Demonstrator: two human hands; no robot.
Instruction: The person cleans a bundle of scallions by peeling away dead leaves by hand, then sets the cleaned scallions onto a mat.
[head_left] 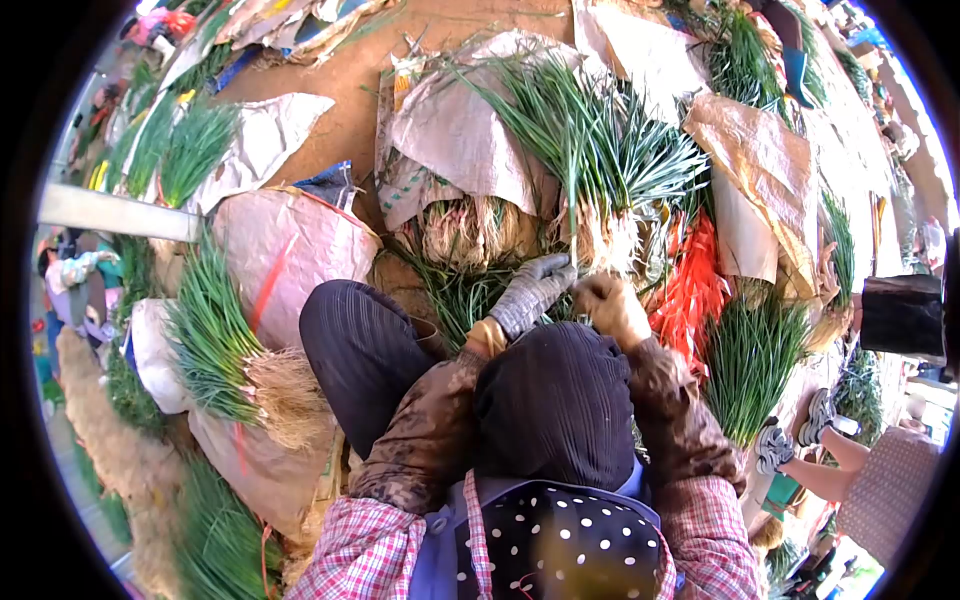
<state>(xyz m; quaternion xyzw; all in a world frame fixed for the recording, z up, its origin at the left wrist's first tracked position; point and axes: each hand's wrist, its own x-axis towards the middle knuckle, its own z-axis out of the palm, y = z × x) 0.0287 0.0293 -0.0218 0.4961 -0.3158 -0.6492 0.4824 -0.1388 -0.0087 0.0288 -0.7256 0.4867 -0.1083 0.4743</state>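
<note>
My left hand (535, 290), in a grey glove, has its fingers closed at the lower end of an upright green onion (571, 200). Close beside it, my right hand (614, 305) is curled, thumb and fingers pressed together; what they pinch is too small to tell. Just beyond both hands lies a bunch of green onions (620, 150), its pale rooted ends (612, 240) toward me. Loose green leaves (465, 300) lie below my left hand and by my knees. Red plastic strips (692, 290) hang to the right of my right hand.
A sack-covered bundle with pale roots (468, 228) sits ahead. At left, another bunch (215, 335) rests on a pink sack (290, 240). More greens (755, 360) lie at right, near a person's shoes (775, 447). A whitish bar (120, 213) juts in from the left.
</note>
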